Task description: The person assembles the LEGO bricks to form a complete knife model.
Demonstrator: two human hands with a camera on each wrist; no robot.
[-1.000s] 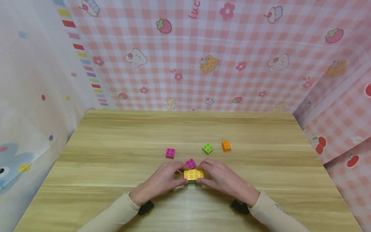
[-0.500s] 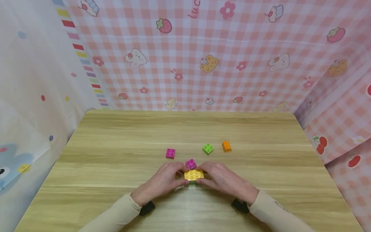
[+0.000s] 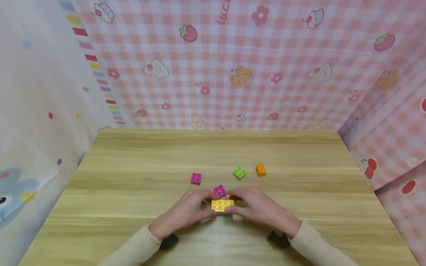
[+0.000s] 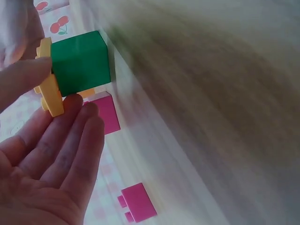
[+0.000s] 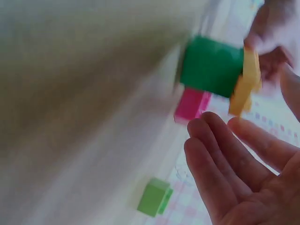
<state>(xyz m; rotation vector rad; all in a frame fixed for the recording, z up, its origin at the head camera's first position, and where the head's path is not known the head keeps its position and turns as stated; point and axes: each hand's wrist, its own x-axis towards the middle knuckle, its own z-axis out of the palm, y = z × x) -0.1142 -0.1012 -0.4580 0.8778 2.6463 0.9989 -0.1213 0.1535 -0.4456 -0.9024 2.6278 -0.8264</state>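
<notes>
A thin yellow building-block plate [image 3: 218, 205] with several studs sits on top of a green block [image 4: 80, 63], close over the table. My left hand [image 3: 185, 210] holds the yellow plate by its left end, thumb at the near side and fingers behind. At the right end is my right hand [image 3: 257, 207]. Its thumb overlaps the plate's corner in the head view, but the right wrist view shows thumb and fingers spread apart from it. Just behind the plate lies a magenta brick [image 3: 219, 191], between the fingertips of both hands.
Farther back on the wooden table [image 3: 133, 155] lie another magenta brick [image 3: 196, 178] at left, a light green brick [image 3: 239, 173] and an orange brick [image 3: 261, 170] at right. A checked pink cloth [image 3: 219, 88] hangs behind the table.
My right thumb has moved onto the yellow plate's corner in the head view, and the right fingers have loosened from its end. The head view has tilted up slightly; the loose bricks stay put.
</notes>
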